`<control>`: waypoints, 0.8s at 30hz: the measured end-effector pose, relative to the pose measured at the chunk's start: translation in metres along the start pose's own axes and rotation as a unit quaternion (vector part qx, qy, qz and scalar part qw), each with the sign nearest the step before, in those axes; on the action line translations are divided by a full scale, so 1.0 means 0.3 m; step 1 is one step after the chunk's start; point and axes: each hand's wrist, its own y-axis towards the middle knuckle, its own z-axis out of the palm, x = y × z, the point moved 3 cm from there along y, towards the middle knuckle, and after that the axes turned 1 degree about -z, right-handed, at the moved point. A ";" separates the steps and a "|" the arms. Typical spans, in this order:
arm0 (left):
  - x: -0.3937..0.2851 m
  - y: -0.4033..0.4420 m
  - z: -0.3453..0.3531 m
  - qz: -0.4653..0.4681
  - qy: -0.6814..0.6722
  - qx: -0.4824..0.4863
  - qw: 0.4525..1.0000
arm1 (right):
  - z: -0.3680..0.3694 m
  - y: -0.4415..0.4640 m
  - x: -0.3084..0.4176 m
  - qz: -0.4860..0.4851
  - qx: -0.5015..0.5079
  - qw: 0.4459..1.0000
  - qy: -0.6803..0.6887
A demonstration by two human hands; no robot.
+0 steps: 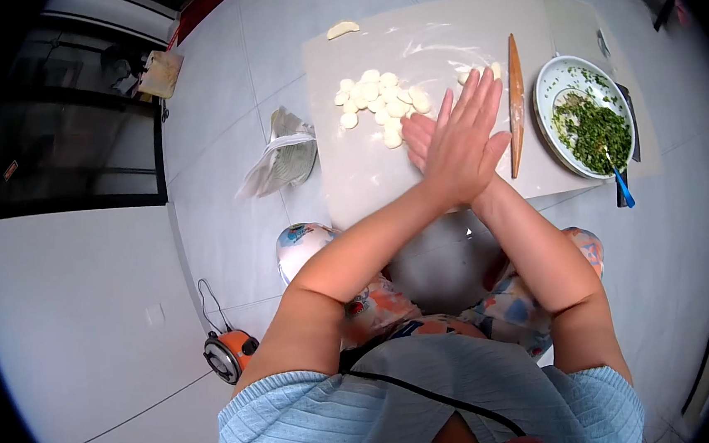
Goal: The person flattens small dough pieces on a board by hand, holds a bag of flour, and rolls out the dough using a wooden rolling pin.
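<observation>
My left hand [463, 148] lies across my right hand [419, 140] over the floured board [384, 177], wrists crossed. The left hand is flat, with its fingers stretched forward and thumb out to the right. Beneath it, the right hand's fingers stick out to the left, also extended. Whatever may be between the palms is hidden. Small round dough pieces [372, 95] are grouped left of the hands, and a few more dough pieces [465, 76] show just beyond the fingertips. To the right is a wooden rolling pin [516, 109], tapered at both ends.
A white bowl [543, 115] of chopped greens, with a blue-handled spoon [623, 189], stands at the right. One folded dumpling [343, 29] sits at the far left corner. A crumpled bag [283, 156] is left of the board. An orange appliance [230, 354] rests on the floor.
</observation>
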 end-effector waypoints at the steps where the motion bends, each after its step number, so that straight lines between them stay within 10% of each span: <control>1: 0.013 0.022 -0.021 0.031 -0.008 0.010 0.999 | 0.061 0.003 0.002 -0.002 -0.047 0.998 -0.049; 5: 0.061 0.003 -0.007 -0.012 0.165 0.023 0.986 | 0.183 0.001 0.003 -0.007 -0.186 0.961 -0.202; 11: 0.073 0.003 -0.045 -0.015 0.056 -0.027 0.998 | 0.164 -0.002 -0.043 -0.049 -0.171 0.948 -0.264; 15: 0.043 -0.012 -0.037 0.009 0.056 -0.021 0.998 | -0.013 0.033 0.016 0.054 -0.048 0.995 0.067; 20: 0.057 0.013 -0.029 -0.019 0.064 -0.019 0.998 | 0.215 -0.007 -0.041 -0.022 -0.202 0.949 -0.243; 24: 0.120 0.045 -0.015 -0.179 -0.516 -0.080 0.834 | 0.133 -0.001 0.023 0.074 -0.165 0.974 -0.140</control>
